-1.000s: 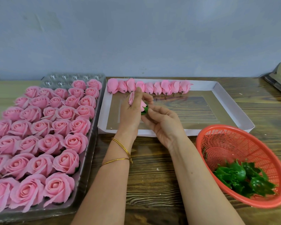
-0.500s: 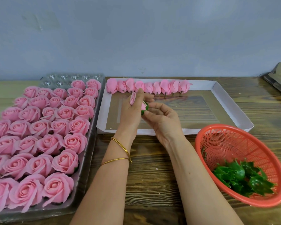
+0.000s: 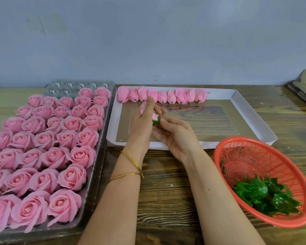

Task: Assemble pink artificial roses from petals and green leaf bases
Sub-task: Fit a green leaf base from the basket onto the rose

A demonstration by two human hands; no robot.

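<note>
The left hand (image 3: 140, 126) is pinching a petal (image 3: 143, 107) just beside the bud (image 3: 155, 116) that the right hand (image 3: 177, 135) is gripping by its leaf base (image 3: 156, 122)

No writing, number or brand can be read anywhere. A small dark strip (image 3: 141, 85) lies against the far rim of the shallow white cardboard tray (image 3: 237, 96), at about eleven o'clock on the tray. It is too small and blurred to show any print.

Two thin gold bangles (image 3: 131, 160) just below the left hand (image 3: 140, 126), both forearms (image 3: 210, 191) bare, no other clothing visible
</note>
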